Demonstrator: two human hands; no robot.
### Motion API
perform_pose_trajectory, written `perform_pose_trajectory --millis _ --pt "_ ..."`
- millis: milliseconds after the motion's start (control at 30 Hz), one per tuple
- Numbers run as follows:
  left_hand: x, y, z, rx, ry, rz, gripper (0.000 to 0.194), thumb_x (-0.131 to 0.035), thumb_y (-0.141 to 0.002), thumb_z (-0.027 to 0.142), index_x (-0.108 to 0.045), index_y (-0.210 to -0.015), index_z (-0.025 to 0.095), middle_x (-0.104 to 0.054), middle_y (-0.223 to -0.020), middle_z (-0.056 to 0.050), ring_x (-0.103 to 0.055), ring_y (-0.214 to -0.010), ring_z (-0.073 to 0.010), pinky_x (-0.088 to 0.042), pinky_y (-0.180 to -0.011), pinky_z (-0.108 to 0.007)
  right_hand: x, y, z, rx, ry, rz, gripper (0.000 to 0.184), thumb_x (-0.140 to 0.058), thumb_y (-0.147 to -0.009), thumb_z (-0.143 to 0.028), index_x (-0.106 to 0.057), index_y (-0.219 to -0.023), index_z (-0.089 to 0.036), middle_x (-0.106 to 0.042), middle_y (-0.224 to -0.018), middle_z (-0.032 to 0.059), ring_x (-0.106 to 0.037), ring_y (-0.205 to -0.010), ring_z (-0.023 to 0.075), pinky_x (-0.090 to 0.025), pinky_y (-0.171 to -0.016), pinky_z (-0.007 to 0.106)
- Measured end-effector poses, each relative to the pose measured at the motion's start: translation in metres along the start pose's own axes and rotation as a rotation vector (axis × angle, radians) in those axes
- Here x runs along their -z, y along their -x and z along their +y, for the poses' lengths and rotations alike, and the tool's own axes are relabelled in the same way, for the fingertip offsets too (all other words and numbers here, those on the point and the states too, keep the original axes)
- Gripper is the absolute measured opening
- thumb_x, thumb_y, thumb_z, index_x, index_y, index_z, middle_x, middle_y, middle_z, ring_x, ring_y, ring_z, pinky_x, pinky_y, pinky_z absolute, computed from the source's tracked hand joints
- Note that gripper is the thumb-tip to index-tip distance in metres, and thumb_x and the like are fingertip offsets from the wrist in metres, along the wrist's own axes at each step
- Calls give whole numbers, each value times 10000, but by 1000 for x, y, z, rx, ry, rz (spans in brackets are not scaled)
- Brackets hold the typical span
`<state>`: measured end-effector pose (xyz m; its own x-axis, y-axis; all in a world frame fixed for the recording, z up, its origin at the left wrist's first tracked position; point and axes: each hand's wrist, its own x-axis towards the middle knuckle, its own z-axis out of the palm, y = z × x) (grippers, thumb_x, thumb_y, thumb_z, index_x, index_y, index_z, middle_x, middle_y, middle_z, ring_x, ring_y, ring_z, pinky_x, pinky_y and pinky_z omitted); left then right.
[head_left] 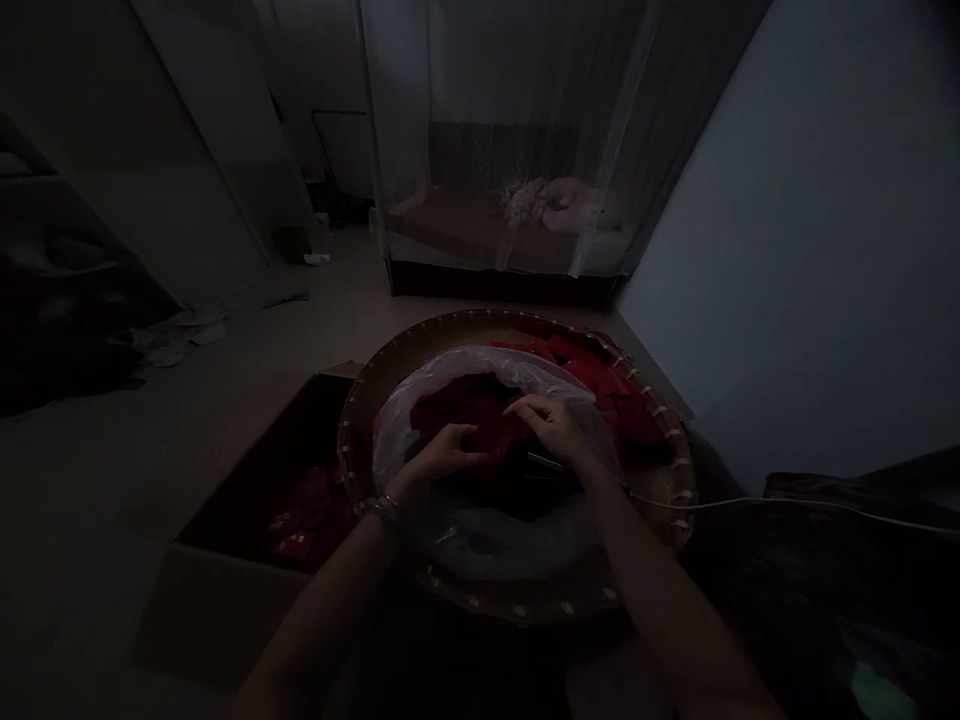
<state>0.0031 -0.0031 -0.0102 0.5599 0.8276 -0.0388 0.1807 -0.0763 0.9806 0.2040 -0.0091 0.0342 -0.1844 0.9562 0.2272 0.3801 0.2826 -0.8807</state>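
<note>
1. Plastic bag (517, 548): whitish, translucent, crumpled; mouth wide open, facing up, edges spread in rough ring.
2. Red item (492, 436): dark red, near middle of bag mouth; exact shape and tilt too dim to tell.
3. Red pieces (451, 402): bunched inside bag, around 11 o'clock; outlines blurred together.

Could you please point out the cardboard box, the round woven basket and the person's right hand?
Cardboard box (217, 612): head view, outer face of its near wall.
Round woven basket (414, 352): head view, bare inner wall, far left.
Right hand (556, 426): head view, back of the hand.
</note>
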Motion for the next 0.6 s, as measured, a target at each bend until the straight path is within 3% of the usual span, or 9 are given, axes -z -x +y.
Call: perform_pose_trajectory --millis 100,300,500,600 --pt "1 -1 -2 -55 -44 47 420 -731 -672 350 -666 -1004 100 -686 -914 -52 -602 -810 -181 -466 -724 -259 9 1 1 -64 6 -121 305 -456 -842 -420 -660 -854 -194 -666 -834 25 -598 -782 162 -465 -691 256" --pt "3 -3 -3 -88 -38 128 393 -737 -665 275 -657 -1009 104 -684 -971 -59 -612 -858 -198 -471 -786 -289 15 3 4 -17 9 -142 281 -463 -848 -392 -634 -961 -200 -648 -926 18 -587 -852 162 -458 -735 259" --pt "1 -1 -3 -111 -114 131 401 -752 -659 235 -658 -1039 148 -690 -989 -47 -616 -910 -213 -476 -826 -308 18 7 1 -25 128 -224 273 -464 -839 -315 -660 -986 -194 -666 -1004 39 -583 -932 188 -427 -860 312" --pt "0 0 -1 -137 -112 116 438 -759 -655 236 -645 -1067 142 -681 -1024 -64 -617 -933 -217 -472 -849 -318 22 8 3 -98 101 -314 280 -459 -835 -337 -684 -926 -197 -682 -955 36 -593 -898 199 -446 -825 313"
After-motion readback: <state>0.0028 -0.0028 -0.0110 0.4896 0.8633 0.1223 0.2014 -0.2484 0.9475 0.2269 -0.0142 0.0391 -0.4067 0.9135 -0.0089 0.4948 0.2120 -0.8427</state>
